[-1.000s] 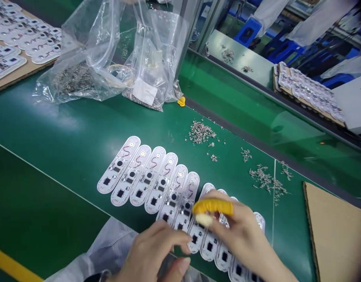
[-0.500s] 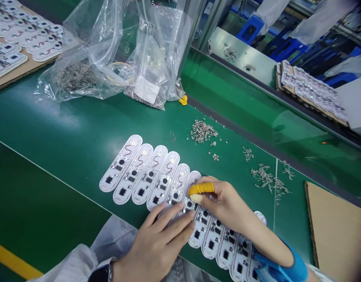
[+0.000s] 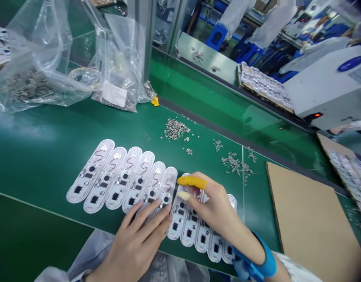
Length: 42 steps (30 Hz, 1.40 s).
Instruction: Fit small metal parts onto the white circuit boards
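Long white rounded casings with circuit boards (image 3: 115, 184) lie side by side in a slanting row on the green table. My left hand (image 3: 139, 235) rests with spread fingers over the lower ends of the middle casings. Above the row, my right hand (image 3: 204, 196) has a yellow cover on the index finger and a pale one on the thumb. Those two fingertips are apart, with nothing seen between them. The other right fingers are curled and partly hidden. A pile of small metal parts (image 3: 175, 129) lies beyond the row.
Clear plastic bags of small parts (image 3: 30, 82) stand at the back left. More loose metal pieces (image 3: 233, 162) are scattered right of the pile. A cardboard sheet (image 3: 309, 219) lies at the right. Behind a dark rail, a green belt (image 3: 209, 94) runs diagonally.
The view has shifted to the right. My right thumb and index finger have parted and moved off the casing they were touching. My left hand stays over the casings.
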Each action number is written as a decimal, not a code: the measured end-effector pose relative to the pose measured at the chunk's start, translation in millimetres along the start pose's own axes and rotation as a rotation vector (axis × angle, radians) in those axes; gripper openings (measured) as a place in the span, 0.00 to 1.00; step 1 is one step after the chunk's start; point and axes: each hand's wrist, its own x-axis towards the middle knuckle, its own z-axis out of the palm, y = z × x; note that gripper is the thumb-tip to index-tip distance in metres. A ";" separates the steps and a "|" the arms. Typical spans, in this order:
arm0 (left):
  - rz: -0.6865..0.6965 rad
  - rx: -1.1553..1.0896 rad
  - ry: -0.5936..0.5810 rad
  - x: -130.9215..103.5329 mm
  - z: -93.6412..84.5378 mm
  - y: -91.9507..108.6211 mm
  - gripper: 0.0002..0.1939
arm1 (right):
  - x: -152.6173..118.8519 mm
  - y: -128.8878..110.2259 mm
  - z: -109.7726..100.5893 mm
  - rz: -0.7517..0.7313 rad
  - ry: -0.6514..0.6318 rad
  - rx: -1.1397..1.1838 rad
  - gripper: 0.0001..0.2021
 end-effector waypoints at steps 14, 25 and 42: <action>0.079 0.047 -0.075 -4.8 -4.5 3.0 0.23 | -34.3 112.0 -53.2 0.275 0.392 -0.379 0.21; -0.113 -0.425 0.010 27.4 -17.9 32.0 0.13 | -47.6 40.0 -41.1 0.223 0.205 0.191 0.14; -0.657 -1.681 -0.210 29.9 -18.7 20.5 0.26 | -25.3 -36.9 1.9 -0.032 -0.085 0.585 0.11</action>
